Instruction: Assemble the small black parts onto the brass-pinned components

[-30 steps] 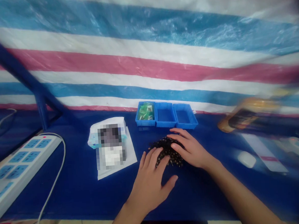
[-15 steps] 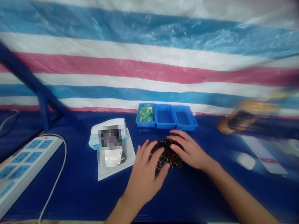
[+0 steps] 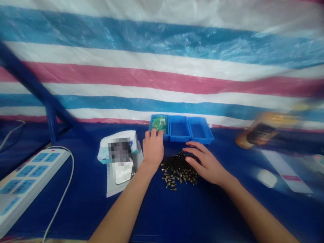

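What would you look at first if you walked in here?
The big striped plastic sheet catches the eye first, with wide blue, white and pink bands across the back. Below it, a heap of small dark screws lies on the blue tabletop beside the right hand. The left hand is at the first of three bright blue bins, the one with green packets.

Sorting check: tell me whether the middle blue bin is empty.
Empty: the middle blue bin shows only its bare floor.
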The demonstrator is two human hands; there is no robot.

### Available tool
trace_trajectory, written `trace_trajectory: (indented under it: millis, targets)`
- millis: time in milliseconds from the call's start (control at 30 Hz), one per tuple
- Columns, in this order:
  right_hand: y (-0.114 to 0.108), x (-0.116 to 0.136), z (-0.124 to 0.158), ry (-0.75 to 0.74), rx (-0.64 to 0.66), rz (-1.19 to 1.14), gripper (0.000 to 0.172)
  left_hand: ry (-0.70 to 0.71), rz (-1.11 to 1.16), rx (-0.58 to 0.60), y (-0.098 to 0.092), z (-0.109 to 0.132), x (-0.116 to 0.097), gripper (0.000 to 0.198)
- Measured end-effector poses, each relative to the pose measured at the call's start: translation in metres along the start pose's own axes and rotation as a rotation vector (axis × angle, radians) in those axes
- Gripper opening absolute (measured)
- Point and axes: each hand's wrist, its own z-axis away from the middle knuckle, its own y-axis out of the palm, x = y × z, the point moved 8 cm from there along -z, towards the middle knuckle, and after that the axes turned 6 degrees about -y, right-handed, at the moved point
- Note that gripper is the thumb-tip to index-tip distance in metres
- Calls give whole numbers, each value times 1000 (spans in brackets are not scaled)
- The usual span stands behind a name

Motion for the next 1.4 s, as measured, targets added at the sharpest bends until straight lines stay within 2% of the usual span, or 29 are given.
trace_trajectory:
  millis: [100, 233, 400, 533, 633, 767, 900, 1033, 1133, 1233, 1400]
  targets:
    - [0, 0, 1, 0, -9, -1, 39, 11, 19, 5, 4, -1, 3, 30]
    - [0, -1, 2, -11, -28, -1, 38, 32, 43, -41, -4, 2, 7, 31]
    - [-2, 2, 0, -22, -39, -20, 37, 51, 89, -141, -25, 10, 10, 29]
    - [-9, 4, -1, -5, -135, -113, 33, 66, 152, -258, -48, 16, 9, 29]
    - [-13, -5, 1, 71, -271, -323, 31, 109, 214, -336, -64, 22, 5, 27]
    - [-11, -33, 6, 260, -480, -828, 32, 239, 335, -393, -79, 33, -12, 22]
    - [-7, -43, 5, 362, -591, -1244, 41, 391, 482, -385, -88, 49, -40, 22]
    - [-14, -37, 5, 414, -706, -1490, 56, 540, 575, -316, -86, 66, -69, 23]
    - [-17, -34, 11, 507, -770, -1561, 67, 622, 604, -258, -79, 75, -83, 23]
    - [-19, -36, 16, 573, -832, -1586, 70, 657, 638, -218, -72, 78, -88, 23]
    - [-26, -46, 15, 530, -886, -1519, 55, 676, 663, -171, -68, 79, -96, 22]
